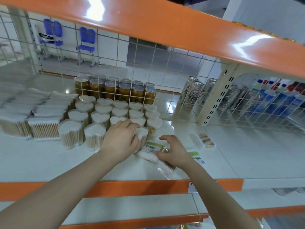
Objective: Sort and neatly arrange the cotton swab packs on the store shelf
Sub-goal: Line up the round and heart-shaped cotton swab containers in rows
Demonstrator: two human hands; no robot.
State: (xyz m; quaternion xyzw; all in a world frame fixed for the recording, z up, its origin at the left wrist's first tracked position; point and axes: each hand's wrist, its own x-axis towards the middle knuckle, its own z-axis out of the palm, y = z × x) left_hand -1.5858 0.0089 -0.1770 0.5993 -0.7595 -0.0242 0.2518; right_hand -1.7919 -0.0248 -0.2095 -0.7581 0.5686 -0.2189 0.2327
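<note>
Flat swab packs [44, 128] stand at far left on the shelf [247, 154], heart-shaped tubs [94, 134] in rows beside them. My left hand [121, 141], forearm reaching in from lower left, curls round the front-right tub [142, 138], thumb on its near side. My right hand [174, 152], palm down, fingers arched, presses a bagged pack [154, 153] lying flat just beside that tub. Another pack [203, 140] lies apart at right.
</note>
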